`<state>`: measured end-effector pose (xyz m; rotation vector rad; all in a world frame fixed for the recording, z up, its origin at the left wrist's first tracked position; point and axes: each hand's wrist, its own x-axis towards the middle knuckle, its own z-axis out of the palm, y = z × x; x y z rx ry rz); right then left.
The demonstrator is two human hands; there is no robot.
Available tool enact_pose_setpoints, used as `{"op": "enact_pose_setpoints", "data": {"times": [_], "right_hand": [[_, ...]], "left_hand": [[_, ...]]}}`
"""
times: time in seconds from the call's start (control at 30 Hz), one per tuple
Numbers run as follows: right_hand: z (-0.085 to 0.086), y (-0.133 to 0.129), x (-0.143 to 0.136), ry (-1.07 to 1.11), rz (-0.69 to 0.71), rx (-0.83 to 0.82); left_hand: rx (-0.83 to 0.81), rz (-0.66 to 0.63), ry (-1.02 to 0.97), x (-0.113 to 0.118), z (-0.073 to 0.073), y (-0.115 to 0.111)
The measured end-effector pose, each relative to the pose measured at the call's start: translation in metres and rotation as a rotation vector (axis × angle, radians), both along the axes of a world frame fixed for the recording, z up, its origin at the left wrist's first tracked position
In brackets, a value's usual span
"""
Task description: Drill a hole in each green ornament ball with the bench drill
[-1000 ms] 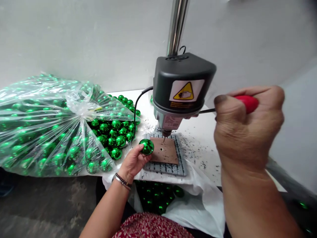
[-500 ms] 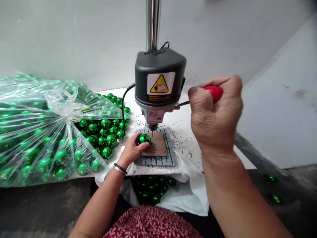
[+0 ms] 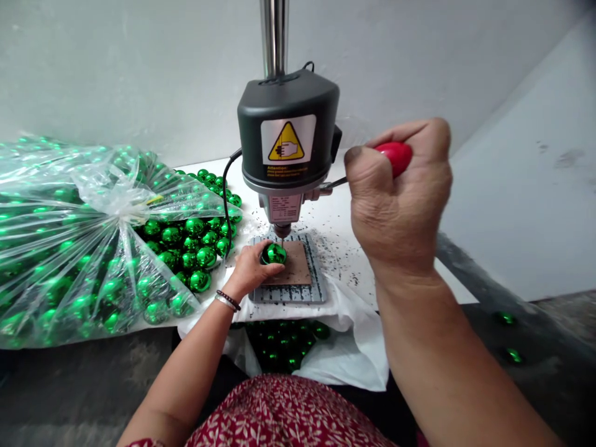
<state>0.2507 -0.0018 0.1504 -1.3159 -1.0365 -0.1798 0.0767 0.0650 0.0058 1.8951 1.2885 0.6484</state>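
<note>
Thumb and fingers of my left hand [image 3: 254, 267] are closed round a shiny green ball [image 3: 275, 253] over the brown board [image 3: 295, 267]. The thin bit of the black drill press [image 3: 287, 136] points down at the ball's upper right side; whether it touches cannot be made out. My right hand [image 3: 400, 198] is wrapped round the red knob [image 3: 395, 158] of the press lever, to the right of the drill head. Beneath the board lies the slotted grey base [image 3: 321, 292], sprinkled with dark shavings.
A clear plastic bag [image 3: 116, 217] of green balls covers the left of the white table [image 3: 349, 248]. Several loose balls [image 3: 200, 280] lie beside it. More balls [image 3: 284, 347] rest in a white cloth [image 3: 344, 366] below the table edge. Two balls [image 3: 513, 356] are at the lower right.
My left hand has brought the ball right, under the drill bit. The view has shifted slightly, and my right hand still grips the knob.
</note>
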Motion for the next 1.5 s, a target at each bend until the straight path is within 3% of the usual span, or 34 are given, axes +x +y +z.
{"op": "enact_pose_setpoints", "data": {"times": [0.1,0.2,0.43,0.73,0.97,1.5], "right_hand": [[0.001,0.000,-0.001,0.009,-0.008,-0.026],[0.002,-0.001,-0.001,0.019,0.003,-0.044],[0.001,-0.004,0.002,-0.045,-0.002,-0.078],[-0.011,-0.006,0.006,-0.108,-0.032,0.009],[-0.011,-0.013,0.005,-0.099,-0.061,-0.038],[-0.028,-0.029,0.009,-0.218,0.000,-0.087]], "left_hand": [[0.044,-0.019,0.097,0.007,0.007,-0.004],[0.069,-0.050,0.067,0.012,0.007,-0.007],[0.002,-0.051,0.000,0.010,-0.006,-0.010],[0.016,-0.010,-0.034,0.013,-0.019,-0.012],[0.032,-0.001,-0.012,0.012,-0.025,-0.011],[0.032,-0.029,0.015,0.012,-0.018,-0.012]]}}
